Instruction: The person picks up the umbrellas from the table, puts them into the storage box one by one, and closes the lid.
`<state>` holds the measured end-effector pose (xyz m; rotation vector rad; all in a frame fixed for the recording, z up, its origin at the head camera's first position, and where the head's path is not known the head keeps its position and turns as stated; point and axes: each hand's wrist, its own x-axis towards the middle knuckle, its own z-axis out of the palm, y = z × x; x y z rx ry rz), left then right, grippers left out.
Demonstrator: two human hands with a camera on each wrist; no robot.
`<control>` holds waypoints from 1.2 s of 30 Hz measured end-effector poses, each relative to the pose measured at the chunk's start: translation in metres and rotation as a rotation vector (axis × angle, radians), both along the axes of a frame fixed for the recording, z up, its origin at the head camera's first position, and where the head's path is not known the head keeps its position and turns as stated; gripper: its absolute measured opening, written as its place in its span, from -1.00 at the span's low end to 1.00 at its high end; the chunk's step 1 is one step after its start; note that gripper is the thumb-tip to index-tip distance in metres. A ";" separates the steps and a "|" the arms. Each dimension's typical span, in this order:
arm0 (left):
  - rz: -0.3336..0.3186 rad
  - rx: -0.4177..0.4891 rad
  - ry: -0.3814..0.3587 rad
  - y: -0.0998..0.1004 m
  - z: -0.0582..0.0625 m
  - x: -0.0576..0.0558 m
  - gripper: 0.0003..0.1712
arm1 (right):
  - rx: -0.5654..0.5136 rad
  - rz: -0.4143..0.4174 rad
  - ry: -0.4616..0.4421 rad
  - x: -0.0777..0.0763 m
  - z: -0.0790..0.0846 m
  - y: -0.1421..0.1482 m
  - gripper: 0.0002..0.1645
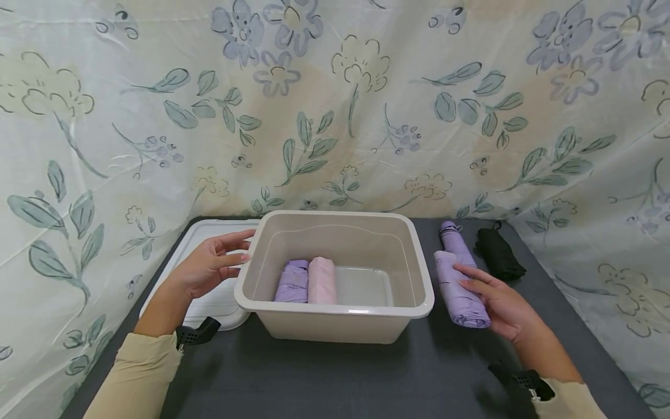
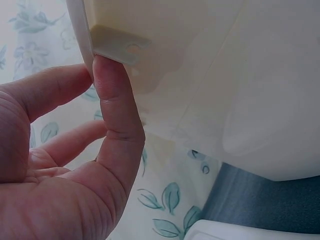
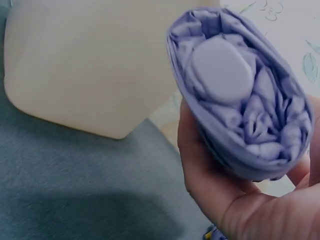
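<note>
So the right hand [image 1: 499,299] has a proper grip on a lilac roll [image 1: 455,285] – thumb on one side, fingers on the other. From the crinkled fabric and pale rounded knob at its end in the right wrist view, I'd call it a folded umbrella. It's just right of the cream bin [image 1: 335,326], outside it, and looks held up off the dark table [image 1: 335,378]. The left hand [image 1: 209,265] pinches the bin's left rim between thumb and finger, probably to steady it.

In the bin, a purple roll [image 1: 292,282] and a pink roll [image 1: 321,280] lie side by side, left of the middle, with bare floor to the right of the pink one. Out on the right, a lilac umbrella [image 1: 463,250] lies beyond the held roll, with a black roll [image 1: 499,253] to its right. The white lid [image 1: 225,299] is off, lying left of the bin.

My read on the step: this is mid-packing, with the held one being brought over but not yet in. The next move would call for lifting it clear of the right rim, then lowering it next to the pink one, lined up the same way – I'd keep the left fingers on the rim in case it gets bumped.
</note>
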<state>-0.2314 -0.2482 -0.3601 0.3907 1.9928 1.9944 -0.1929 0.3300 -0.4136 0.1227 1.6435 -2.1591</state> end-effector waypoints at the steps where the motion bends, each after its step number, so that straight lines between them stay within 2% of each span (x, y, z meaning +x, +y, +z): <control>1: -0.001 0.001 -0.001 0.001 0.000 0.000 -0.28 | -0.008 -0.001 0.008 -0.001 0.002 0.001 -0.52; 5: 0.003 -0.015 -0.007 0.002 0.000 -0.001 -0.26 | 0.005 -0.012 0.031 -0.004 0.014 0.006 -0.48; 13: 0.005 -0.036 -0.004 0.001 -0.001 -0.002 -0.26 | 0.176 -0.009 0.095 -0.011 0.039 0.008 -0.30; 23: 0.014 -0.040 0.000 -0.001 -0.002 0.000 -0.27 | 0.235 0.051 0.181 -0.018 0.068 0.000 -0.22; 36: -0.003 -0.018 -0.002 -0.001 -0.001 -0.001 -0.27 | 0.271 0.052 0.222 -0.025 0.101 -0.030 -0.19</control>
